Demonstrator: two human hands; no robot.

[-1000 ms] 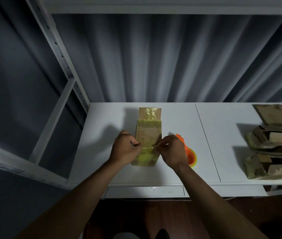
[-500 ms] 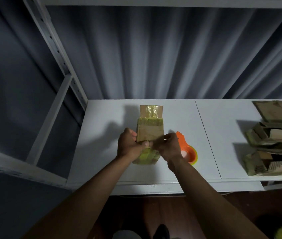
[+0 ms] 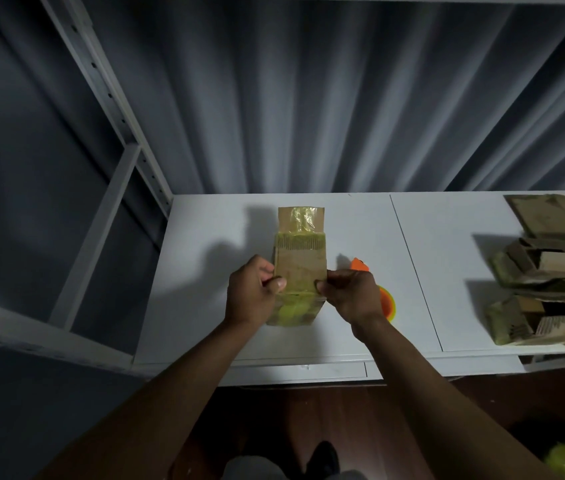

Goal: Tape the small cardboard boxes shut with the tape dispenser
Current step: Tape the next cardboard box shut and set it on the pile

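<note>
Risk first: small brown cardboard box with yellowish tape on it, centre of frame on white table top, pinched from both sides. Left hand curled on left edge of box, thumb over top face; right hand curled on right edge, fingertips pinching at what looks like a thin strip of clear tape across the near part. Cannot tell for sure whether tape itself sits between the fingers, too thin and dim.

Possible failures, judged only: tape wrinkling or sticking to itself if pulled slack; strip landing crooked if one hand leads; far flap, standing up at upper end of box, springing back open if pressure eases; box sliding toward the bottom of frame since nothing pins it but fingers.

Orange tape dispenser with yellow roll just right of centre, mostly hidden behind right wrist, near enough to get knocked by a backward elbow pull.

Room: bare table to left of box, up to white metal shelf upright at left. Table front edge close below the hands. Seam between table panels right of dispenser. Heap of flattened and taped cardboard boxes at right edge, well apart. Grey pleated curtain directly behind table, upper frame.
</note>
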